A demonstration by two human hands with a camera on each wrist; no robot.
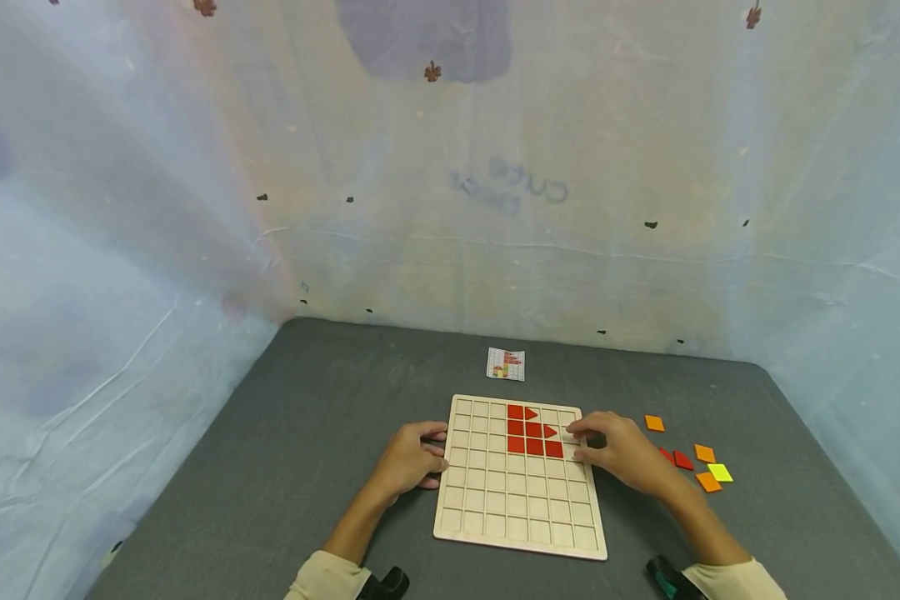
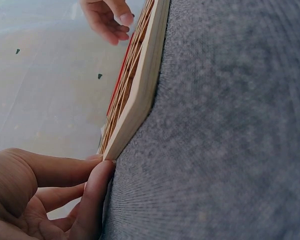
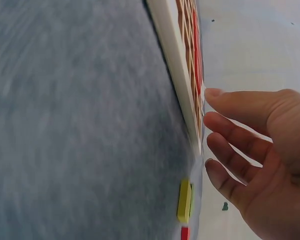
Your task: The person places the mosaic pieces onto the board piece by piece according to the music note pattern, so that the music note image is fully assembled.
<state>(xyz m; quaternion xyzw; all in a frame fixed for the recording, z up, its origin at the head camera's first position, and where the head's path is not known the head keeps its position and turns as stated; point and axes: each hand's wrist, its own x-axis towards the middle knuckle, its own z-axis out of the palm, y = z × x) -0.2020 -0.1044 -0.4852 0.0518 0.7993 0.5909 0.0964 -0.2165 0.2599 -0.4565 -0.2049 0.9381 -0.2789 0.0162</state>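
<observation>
Grid board lies flat on our bench; at its nine o'clock edge our left hand pinches the wood; near two o'clock our right hand spreads slightly bent fingers, contact unclear; we see red tiles toward twelve; loose tiles lie at three, a bench strip separating them from the edge.
</observation>
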